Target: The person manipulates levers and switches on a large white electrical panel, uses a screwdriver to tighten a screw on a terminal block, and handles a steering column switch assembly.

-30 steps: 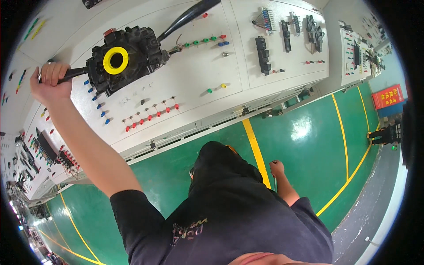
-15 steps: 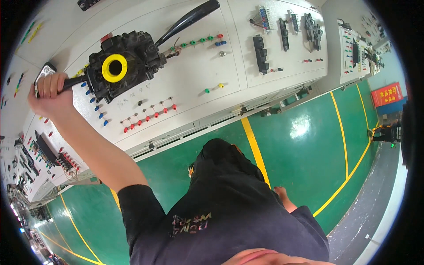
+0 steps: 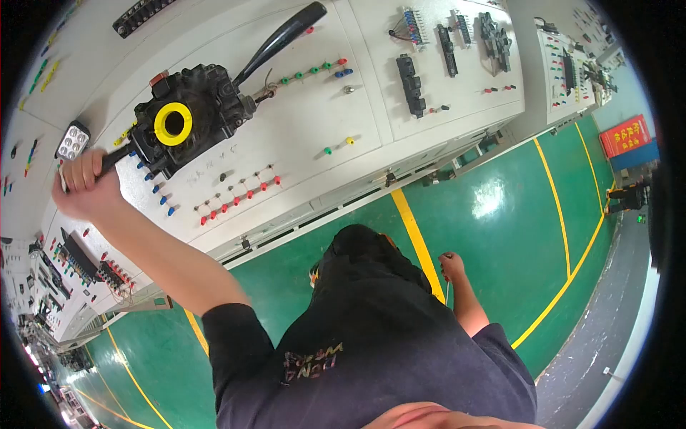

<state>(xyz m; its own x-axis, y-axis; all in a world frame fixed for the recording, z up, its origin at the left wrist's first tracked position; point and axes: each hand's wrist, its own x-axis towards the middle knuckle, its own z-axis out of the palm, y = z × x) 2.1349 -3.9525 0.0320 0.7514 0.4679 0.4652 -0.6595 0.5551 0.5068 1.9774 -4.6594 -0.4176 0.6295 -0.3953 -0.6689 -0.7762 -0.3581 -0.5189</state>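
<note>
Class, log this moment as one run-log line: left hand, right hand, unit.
left hand: gripping short black lever; right hand: low, holding thin rod; black unit: yellow ring, white panel behind

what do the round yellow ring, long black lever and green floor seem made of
Round yellow ring: likely matte plastic, from its flat, even colour.
Long black lever: probably glossy plastic, given pale highlights along it.
Green floor: perhaps paint or resin, glossy, as bright reflections suggest.

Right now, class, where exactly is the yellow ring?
In the head view, the yellow ring sits at upper left, on the face of the black switch unit, above and right of the left hand.
</note>
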